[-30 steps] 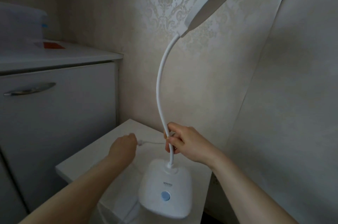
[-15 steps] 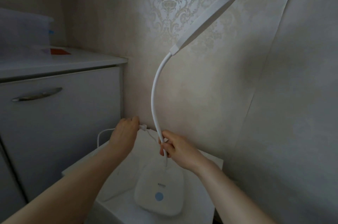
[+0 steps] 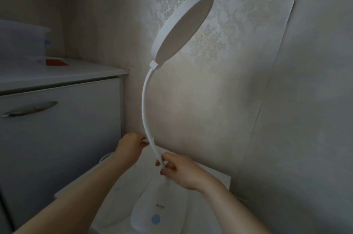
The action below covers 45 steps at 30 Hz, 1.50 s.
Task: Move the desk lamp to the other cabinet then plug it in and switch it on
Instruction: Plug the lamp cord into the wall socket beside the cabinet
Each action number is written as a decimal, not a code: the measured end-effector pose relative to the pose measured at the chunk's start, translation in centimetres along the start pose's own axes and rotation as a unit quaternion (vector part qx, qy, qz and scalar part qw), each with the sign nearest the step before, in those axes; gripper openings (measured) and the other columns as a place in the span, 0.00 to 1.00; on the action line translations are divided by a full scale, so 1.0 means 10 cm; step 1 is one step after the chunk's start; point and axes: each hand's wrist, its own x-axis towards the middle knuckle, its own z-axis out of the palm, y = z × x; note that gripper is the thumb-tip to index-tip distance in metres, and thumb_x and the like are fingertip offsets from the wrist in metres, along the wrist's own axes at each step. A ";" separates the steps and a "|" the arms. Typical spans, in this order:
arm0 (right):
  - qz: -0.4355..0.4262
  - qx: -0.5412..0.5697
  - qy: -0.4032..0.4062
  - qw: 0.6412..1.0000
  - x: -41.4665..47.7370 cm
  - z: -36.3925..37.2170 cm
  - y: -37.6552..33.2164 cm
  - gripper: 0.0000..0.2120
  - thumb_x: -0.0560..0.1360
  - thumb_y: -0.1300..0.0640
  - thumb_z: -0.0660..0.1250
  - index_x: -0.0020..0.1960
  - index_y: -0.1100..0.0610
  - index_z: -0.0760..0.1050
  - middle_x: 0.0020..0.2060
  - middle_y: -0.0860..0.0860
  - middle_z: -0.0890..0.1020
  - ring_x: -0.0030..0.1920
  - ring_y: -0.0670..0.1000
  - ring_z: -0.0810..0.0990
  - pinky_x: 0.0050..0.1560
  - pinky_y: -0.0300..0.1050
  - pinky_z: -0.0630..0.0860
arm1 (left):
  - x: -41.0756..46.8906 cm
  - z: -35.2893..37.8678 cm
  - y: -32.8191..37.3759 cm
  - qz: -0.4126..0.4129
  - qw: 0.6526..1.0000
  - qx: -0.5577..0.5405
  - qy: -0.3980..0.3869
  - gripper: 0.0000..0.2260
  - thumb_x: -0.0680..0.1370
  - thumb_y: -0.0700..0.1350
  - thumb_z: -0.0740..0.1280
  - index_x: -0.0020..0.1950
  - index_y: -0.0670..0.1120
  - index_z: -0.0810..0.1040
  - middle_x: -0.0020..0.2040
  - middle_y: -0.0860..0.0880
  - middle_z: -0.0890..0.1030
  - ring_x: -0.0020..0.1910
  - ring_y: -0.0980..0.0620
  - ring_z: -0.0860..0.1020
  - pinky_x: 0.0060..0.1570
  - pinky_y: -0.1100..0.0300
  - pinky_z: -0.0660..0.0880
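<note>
Desk lamp (image 3: 158,212) stood low in the frame on the small cabinet (image 3: 219,180), your right hand (image 3: 181,170) pinched shut around its neck and your left hand (image 3: 129,146) closed on what looked like its plug near the wall. Tugging that cord could have tipped the lamp, I judged. At upper left, the plastic container (image 3: 21,42) on the taller cabinet (image 3: 63,111) hid its contents.

My right hand (image 3: 181,170) sits right of centre, low in the frame — fingers curled and pinched shut around the lamp neck (image 3: 146,104), forearm running off toward the lower right. My left hand (image 3: 130,146) reaches higher, near mid-frame, knuckles up, fingertips closed on a small white piece — arm stretching in from the lower left.
</note>
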 end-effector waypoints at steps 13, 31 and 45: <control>0.097 0.477 0.227 0.844 0.42 -0.18 -0.32 0.03 0.74 0.62 0.71 0.44 0.55 0.81 0.37 0.54 0.82 0.36 0.48 0.80 0.36 0.36 0.77 | 0.18 -0.14 0.35 0.113 0.951 -0.286 -0.041 0.18 0.77 0.34 0.65 0.67 0.39 0.73 0.54 0.35 0.80 0.52 0.53 0.81 0.55 0.68 0.75; 0.032 0.419 0.316 0.851 0.42 0.08 -0.30 0.08 0.73 0.61 0.72 0.46 0.54 0.73 0.47 0.57 0.84 0.42 0.50 0.84 0.33 0.34 0.78 | -0.16 -0.16 0.22 0.107 0.968 -0.215 0.070 0.12 0.75 0.40 0.69 0.58 0.46 0.81 0.53 0.48 0.84 0.51 0.52 0.82 0.52 0.66 0.76; -0.149 0.345 0.442 0.815 -0.33 -0.40 -0.17 0.14 0.71 0.63 0.73 0.45 0.47 0.71 0.36 0.48 0.85 0.37 0.49 0.85 0.49 0.51 0.83 | -0.61 0.18 1.12 0.187 0.962 -0.037 0.195 0.23 0.77 0.38 0.64 0.72 0.41 0.64 0.67 0.39 0.72 0.65 0.42 0.71 0.64 0.50 0.71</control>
